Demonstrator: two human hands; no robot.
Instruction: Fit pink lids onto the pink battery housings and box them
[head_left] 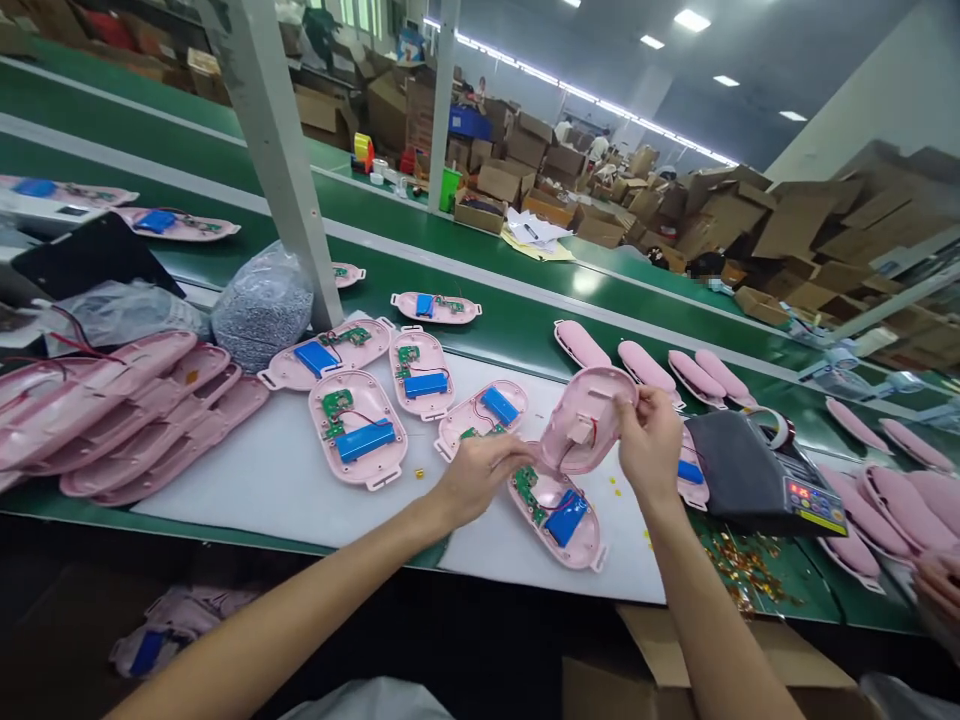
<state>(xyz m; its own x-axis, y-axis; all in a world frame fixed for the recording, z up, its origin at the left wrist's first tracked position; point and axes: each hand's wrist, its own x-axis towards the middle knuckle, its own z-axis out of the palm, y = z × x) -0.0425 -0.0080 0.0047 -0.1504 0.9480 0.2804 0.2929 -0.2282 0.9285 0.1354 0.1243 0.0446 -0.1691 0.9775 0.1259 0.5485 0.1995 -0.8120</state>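
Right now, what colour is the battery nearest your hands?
Blue battery, clearest in head view.

No words can be read anywhere. The black machine [757, 480] has a little screen [799, 492] with red glowing numbers, but they are too small and blurry to make out.

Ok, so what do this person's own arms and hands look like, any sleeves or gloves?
The left hand and right hand wear no gloves, and no ring, watch or bracelet shows. Both forearms are uncovered down to the bottom edge of the picture, with no sleeve in view.
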